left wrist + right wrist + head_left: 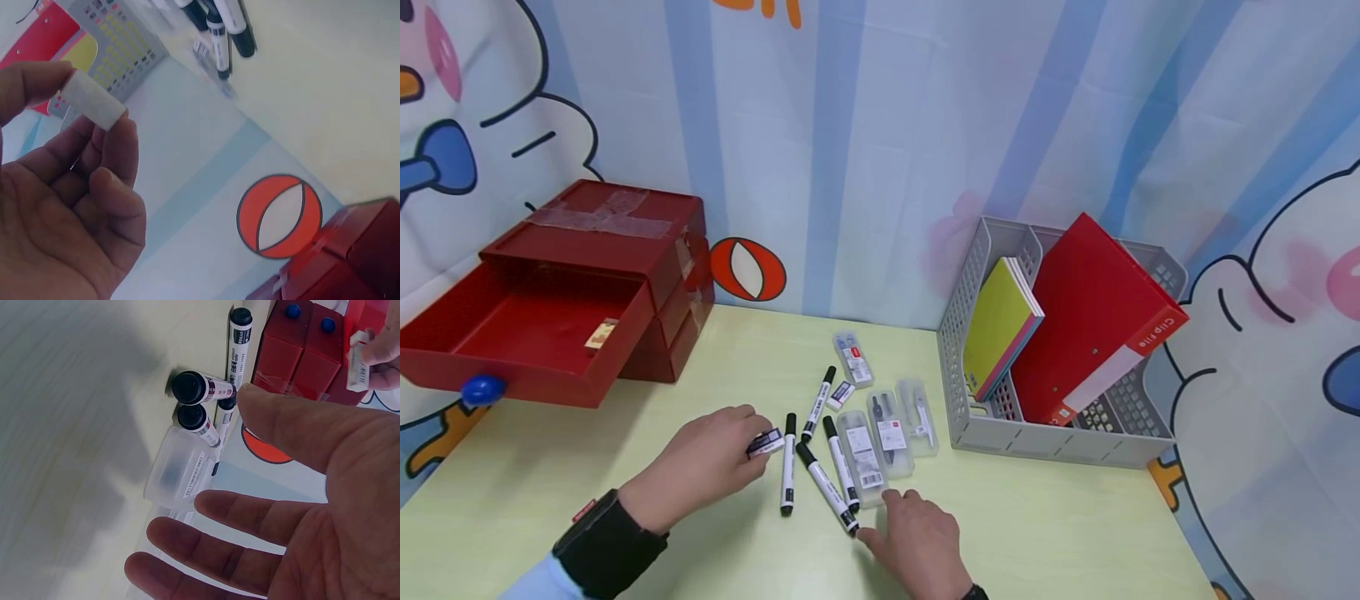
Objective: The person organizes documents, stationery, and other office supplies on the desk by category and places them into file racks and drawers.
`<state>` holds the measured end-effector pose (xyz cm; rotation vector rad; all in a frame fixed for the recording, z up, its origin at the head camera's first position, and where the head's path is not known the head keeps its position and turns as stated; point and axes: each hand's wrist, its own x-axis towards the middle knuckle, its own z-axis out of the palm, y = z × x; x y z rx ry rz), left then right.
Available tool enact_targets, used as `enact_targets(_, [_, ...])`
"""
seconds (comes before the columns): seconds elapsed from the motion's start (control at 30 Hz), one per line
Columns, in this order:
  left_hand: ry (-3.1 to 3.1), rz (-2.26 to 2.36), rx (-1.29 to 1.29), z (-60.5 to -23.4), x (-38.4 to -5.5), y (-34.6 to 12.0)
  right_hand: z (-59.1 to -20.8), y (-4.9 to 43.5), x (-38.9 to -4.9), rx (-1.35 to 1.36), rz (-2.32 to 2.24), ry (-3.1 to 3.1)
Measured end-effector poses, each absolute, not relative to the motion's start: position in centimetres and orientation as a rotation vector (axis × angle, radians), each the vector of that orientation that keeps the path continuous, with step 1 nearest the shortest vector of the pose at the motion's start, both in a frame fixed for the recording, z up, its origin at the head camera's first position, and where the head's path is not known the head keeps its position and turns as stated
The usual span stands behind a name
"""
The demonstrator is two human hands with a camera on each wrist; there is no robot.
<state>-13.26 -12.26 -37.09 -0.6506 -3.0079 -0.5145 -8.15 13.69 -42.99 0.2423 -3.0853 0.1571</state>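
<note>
My left hand pinches a small white eraser in a printed sleeve between thumb and finger, above the table left of the markers. Fingers spread, my right hand is beside the near end of a whiteboard marker and a clear plastic case; whether it touches either I cannot tell. Several black-capped markers lie in a loose group. A second eraser lies behind them. Further clear cases, one with a compass-like tool, lie to the right.
On the left stands a red drawer unit, its top drawer pulled out with a small beige piece inside. A grey basket at the right holds a red clip file and yellow notebooks. A printed curtain hangs behind.
</note>
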Motion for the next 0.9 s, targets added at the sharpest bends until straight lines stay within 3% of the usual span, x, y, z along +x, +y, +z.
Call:
enact_targets(0.6, [-2.866, -0.483, -0.4, -28.4, -15.0, -20.2, -43.0, 13.8, -8.1, 0.232, 0.165, -3.081])
enact_targets(0.9, [-2.806, -0.435, -0.069, -26.9, -16.5, -25.1, -42.9, 13.8, -8.3, 0.23, 0.182, -3.11])
